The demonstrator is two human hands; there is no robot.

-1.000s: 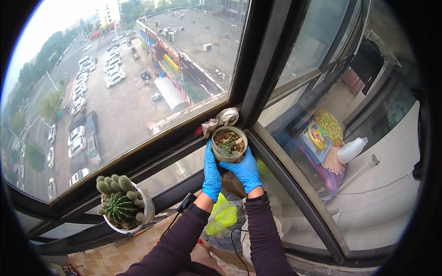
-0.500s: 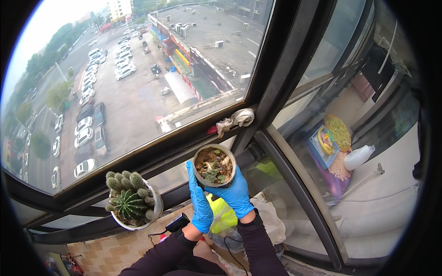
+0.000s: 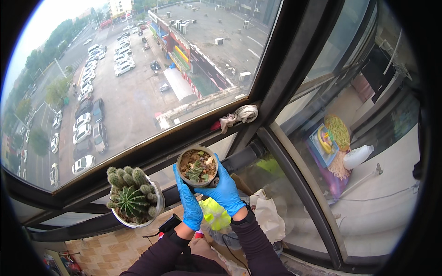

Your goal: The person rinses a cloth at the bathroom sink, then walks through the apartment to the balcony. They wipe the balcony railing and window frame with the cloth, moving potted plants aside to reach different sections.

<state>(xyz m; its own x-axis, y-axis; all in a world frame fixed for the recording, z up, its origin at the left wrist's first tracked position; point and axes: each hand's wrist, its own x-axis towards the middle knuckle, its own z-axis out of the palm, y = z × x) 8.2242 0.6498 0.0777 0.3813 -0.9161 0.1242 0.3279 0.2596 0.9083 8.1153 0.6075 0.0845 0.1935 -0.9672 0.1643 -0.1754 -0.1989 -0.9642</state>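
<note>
Between my two blue-gloved hands is a small round flowerpot (image 3: 214,177) with brown soil and a small green succulent (image 3: 196,171) in it. My left hand (image 3: 188,202) lies along the pot's left side, fingers pointing up against its wall. My right hand (image 3: 224,189) wraps the right side and the underside, with its fingers partly hidden behind the pot. To the left stands a white pot (image 3: 160,200) by the window ledge, holding a cactus (image 3: 131,200) with a ribbed round body and several spiny stems around it.
A crumpled cloth (image 3: 244,113) lies on the dark window frame (image 3: 202,124). Below my hands are a yellow-green bag (image 3: 214,215), a pale paper bag (image 3: 269,216) and a black device (image 3: 170,223) with a cord. Beyond the right-hand glass stands a white bottle (image 3: 358,157).
Both hands have carried the held flowerpot a little to the left, toward the cactus. My grip looks the same, and the cactus pot stays in place.
</note>
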